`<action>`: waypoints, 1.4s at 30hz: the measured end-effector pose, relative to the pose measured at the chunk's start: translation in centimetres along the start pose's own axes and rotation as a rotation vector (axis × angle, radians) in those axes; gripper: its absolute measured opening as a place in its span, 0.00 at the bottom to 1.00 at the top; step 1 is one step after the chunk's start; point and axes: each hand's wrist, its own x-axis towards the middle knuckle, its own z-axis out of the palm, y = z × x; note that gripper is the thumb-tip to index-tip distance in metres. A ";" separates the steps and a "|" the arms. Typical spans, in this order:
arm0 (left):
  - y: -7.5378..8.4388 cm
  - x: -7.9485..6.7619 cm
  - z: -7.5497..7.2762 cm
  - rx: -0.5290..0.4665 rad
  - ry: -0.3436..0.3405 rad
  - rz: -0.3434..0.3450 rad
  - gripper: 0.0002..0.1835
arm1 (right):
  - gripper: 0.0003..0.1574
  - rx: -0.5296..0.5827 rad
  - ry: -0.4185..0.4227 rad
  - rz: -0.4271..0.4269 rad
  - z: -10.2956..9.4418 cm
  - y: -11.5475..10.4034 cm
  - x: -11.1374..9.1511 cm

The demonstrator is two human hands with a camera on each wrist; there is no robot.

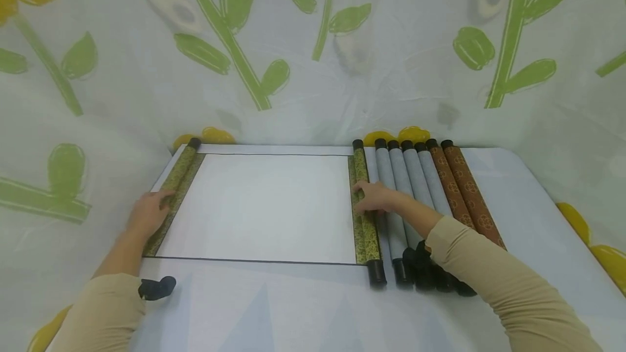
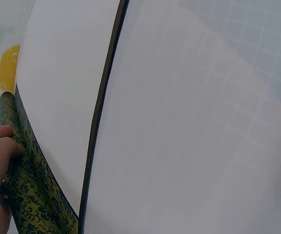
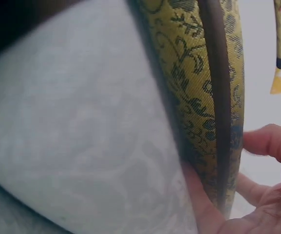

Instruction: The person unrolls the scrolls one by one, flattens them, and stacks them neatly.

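A hanging scroll with a blank white sheet [image 1: 279,208] lies unrolled on the table, framed by green-gold patterned bands. My left hand [image 1: 149,212] holds the rolled left end [image 1: 180,173] of it; in the left wrist view, that hand's fingers [image 2: 6,146] lie on the dark floral brocade roll [image 2: 33,195]. My right hand [image 1: 375,198] grips the right roll [image 1: 373,240], which has black end knobs. In the right wrist view, the thumb and fingers [image 3: 264,141] are on either side of the yellow brocade roll [image 3: 189,73].
To the right of the open scroll lie several rolled grey scrolls [image 1: 393,230] side by side, then two brown patterned ones [image 1: 471,194], partly hidden by my right forearm. The pale table [image 1: 538,221] meets a flower-printed cloth backdrop [image 1: 391,80].
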 end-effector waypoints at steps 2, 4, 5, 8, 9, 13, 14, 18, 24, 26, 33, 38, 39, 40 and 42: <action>0.0 0.0 0.0 -0.001 0.012 -0.003 0.20 | 0.41 -0.030 0.006 -0.010 0.0 0.1 0.0; -0.1 0.1 0.0 -0.003 0.016 -0.009 0.20 | 0.43 -0.058 0.016 -0.023 0.0 0.2 0.0; -0.1 0.1 0.0 -0.001 0.017 -0.010 0.20 | 0.44 -0.067 0.020 -0.028 0.0 0.3 0.0; -0.2 0.1 0.0 0.003 0.024 -0.012 0.20 | 0.46 -0.064 0.024 -0.040 0.0 0.4 0.0; -0.3 0.1 0.0 0.005 0.032 -0.008 0.20 | 0.46 -0.058 0.023 -0.043 0.0 0.4 0.0; -0.7 0.3 0.2 0.005 0.059 -0.003 0.20 | 0.47 -0.024 0.011 -0.046 -0.1 0.3 -0.1; -0.8 0.3 0.3 0.007 0.068 0.002 0.20 | 0.47 -0.019 0.007 -0.047 -0.1 0.3 -0.2; -1.0 0.5 0.4 0.009 0.077 -0.003 0.20 | 0.47 -0.004 0.002 -0.056 -0.2 0.4 -0.2; -1.0 0.5 0.5 0.011 0.059 -0.031 0.21 | 0.48 -0.018 -0.012 -0.096 -0.4 0.5 -0.3; -1.0 0.5 0.7 0.016 0.048 -0.044 0.22 | 0.49 -0.020 -0.024 -0.114 -0.5 0.6 -0.6; -0.8 0.2 1.0 0.057 0.063 -0.063 0.25 | 0.56 0.003 -0.031 -0.156 -1.1 1.1 -1.4; -0.1 -0.1 0.5 0.055 0.080 -0.063 0.26 | 0.57 0.025 0.000 -0.212 -1.5 1.5 -2.0; 0.0 -0.1 0.5 0.052 0.076 -0.065 0.27 | 0.57 0.020 0.012 -0.225 -1.6 1.5 -2.2; 0.1 -0.1 0.4 0.050 0.073 -0.067 0.28 | 0.56 0.021 0.023 -0.224 -1.8 1.6 -2.4; 0.5 -0.1 0.3 0.039 0.075 -0.070 0.30 | 0.56 0.003 0.046 -0.238 -2.1 1.8 -2.8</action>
